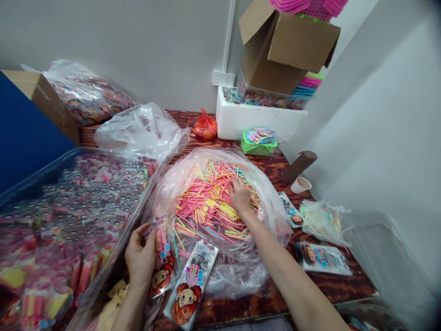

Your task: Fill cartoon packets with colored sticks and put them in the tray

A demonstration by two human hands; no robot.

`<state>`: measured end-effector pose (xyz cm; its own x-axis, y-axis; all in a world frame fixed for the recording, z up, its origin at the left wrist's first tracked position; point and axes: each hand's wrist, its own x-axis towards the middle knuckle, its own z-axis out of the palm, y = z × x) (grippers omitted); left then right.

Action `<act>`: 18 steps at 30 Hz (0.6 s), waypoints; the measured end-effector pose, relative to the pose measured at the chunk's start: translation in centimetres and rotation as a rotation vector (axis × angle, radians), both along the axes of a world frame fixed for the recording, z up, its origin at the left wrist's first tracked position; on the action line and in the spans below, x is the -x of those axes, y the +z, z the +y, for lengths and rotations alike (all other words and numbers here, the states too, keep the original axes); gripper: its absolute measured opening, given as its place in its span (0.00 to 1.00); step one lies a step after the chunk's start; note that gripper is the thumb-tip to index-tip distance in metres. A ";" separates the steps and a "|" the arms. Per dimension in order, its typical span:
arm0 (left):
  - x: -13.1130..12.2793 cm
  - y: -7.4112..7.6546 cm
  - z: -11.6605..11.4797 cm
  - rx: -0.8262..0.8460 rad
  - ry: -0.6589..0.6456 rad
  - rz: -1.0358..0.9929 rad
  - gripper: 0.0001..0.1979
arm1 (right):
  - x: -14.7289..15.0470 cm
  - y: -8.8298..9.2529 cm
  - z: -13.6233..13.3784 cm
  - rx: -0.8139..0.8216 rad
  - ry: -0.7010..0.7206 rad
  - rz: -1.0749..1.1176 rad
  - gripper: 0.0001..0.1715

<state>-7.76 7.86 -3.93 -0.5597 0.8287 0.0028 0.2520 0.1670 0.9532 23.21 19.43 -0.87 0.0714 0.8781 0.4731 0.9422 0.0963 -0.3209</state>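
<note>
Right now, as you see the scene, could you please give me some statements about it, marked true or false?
1. The right hand is at the pile of thin sticks. True.
2. The left hand touches nothing. False: it holds a printed bag.
3. The paper cup is beside the brown bottle. True.
4. In the picture, the red bag is right of the white foam box. False: it is left of it.

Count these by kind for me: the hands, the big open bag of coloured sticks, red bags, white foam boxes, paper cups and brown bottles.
Hands, left hand and right hand: 2
Big stick bag: 1
Red bag: 1
White foam box: 1
Paper cup: 1
Brown bottle: 1
Total: 7
</note>
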 end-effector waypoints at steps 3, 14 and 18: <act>0.0 0.2 0.0 0.002 -0.003 -0.019 0.27 | -0.1 -0.1 0.1 -0.030 0.005 0.008 0.11; 0.2 0.7 0.7 0.002 -0.057 0.180 0.20 | 0.7 2.2 -6.7 -0.120 0.080 0.721 0.06; 0.3 1.2 0.5 0.025 -0.089 0.266 0.26 | -1.6 5.3 -12.6 -0.114 0.025 1.006 0.08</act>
<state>-8.01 8.33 -2.70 -0.4673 0.8761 0.1186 0.5078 0.1561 0.8472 24.82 6.78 4.41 0.4654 0.8380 0.2850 0.2369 0.1923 -0.9523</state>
